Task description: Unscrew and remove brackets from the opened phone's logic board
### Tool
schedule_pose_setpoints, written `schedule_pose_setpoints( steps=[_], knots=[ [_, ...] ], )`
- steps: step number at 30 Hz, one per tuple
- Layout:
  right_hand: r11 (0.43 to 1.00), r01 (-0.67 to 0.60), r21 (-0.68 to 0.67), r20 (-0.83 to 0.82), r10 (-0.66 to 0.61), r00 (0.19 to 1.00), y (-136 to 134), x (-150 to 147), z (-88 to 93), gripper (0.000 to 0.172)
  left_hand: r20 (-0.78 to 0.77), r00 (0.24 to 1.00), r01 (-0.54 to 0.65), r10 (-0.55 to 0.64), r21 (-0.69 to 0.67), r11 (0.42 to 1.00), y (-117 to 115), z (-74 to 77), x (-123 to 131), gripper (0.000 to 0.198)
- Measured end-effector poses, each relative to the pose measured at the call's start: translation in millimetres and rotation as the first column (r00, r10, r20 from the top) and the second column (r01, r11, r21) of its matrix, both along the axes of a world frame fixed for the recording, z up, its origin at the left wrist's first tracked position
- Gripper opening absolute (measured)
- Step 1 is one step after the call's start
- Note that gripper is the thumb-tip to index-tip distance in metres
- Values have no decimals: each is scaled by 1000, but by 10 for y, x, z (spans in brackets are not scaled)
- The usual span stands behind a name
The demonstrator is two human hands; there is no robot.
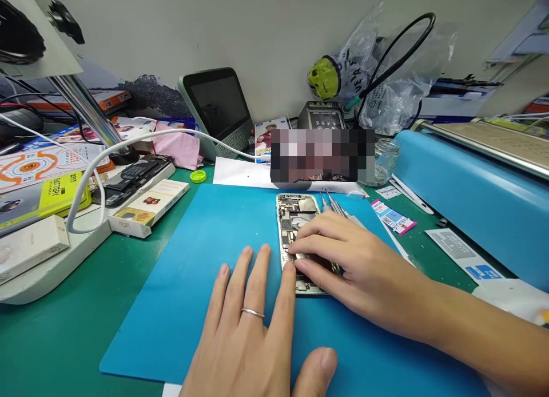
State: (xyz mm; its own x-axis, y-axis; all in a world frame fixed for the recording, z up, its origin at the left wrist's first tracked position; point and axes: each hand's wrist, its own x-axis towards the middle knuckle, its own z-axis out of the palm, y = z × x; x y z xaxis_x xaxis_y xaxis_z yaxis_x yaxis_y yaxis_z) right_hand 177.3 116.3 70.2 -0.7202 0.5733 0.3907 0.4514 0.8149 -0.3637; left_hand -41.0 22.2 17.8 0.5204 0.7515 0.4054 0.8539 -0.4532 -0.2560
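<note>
An opened smartphone (293, 217) is lying flat on a blue mat (189, 259), which is covering part of the green table (51, 340), and its bare boards, metal shields and connectors are facing up. The left hand (246, 345) is spreading its fingers wide, gripping nothing, while its index fingertip is resting on the phone's lower left edge, apparently steadying it. The right hand (369, 259) is arching over the phone from the other side, its thumb and index finger bending close together above the inner parts near that same fingertip; whether they are pinching something small is not showing, so I cannot tell. Slim metal tools (338, 207) are lying just beyond the right hand, near the phone's upper right side. Judging by its look, the phone is likely being light and stiff around the frame, and probably fairly slippery along its smooth rim, so it could be sliding on the mat if pushed unevenly. The exposed insides are looking fragile: thin flex cables and small connectors could be bending or tearing under a careless fingertip. The long side rails are offering the safest hold, with fingers bracing opposite edges and pressure staying off the boards.
</note>
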Motion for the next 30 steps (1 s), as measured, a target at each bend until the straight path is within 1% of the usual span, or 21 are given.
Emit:
schedule_pose_setpoints(
  steps=[1,2,4,6,10,17,22,25,27,28,29,30],
  knots=[
    [1000,4,-3,1,-4,1000,-1,-1,4,17,21,1000,-4,4,8,1000,-17,-20,23,76],
    [1000,7,-5,1,-7,1000,-2,-1,5,17,50,998,30,-32,36,999,-37,-44,52,76],
    [1000,13,-17,4,-13,1000,-5,-1,1,17,155,981,-124,120,18,992,-76,-100,121,67],
    [1000,14,-24,2,-14,1000,-10,2,-8,17,220,962,-166,162,-4,986,-103,-155,184,66],
    [999,14,-31,5,-13,1000,-23,8,-17,17,260,954,-142,148,-41,989,-111,-213,228,65],
    [999,13,-34,10,-13,1000,-9,-1,-9,17,287,948,-123,137,-67,990,-90,-206,211,66],
    [999,18,-26,9,-17,1000,-11,3,1,18,267,952,-136,152,-75,988,-111,-204,229,67],
    [1000,15,-20,6,-15,1000,-16,5,0,18,219,961,-162,166,-39,986,-105,-161,182,67],
    [1000,11,-16,5,-11,1000,-15,5,-3,17,142,984,-109,106,9,994,-78,-109,109,70],
    [1000,10,-14,3,-10,1000,-13,4,-4,17,91,994,-64,61,29,998,-60,-81,68,73],
    [1000,11,-15,3,-11,1000,-10,4,-4,17,45,999,7,-9,50,999,-41,-55,30,77],
    [1000,10,-16,2,-10,1000,-8,3,-3,17,20,1000,-16,15,38,999,-26,-36,0,78]
  ],
)
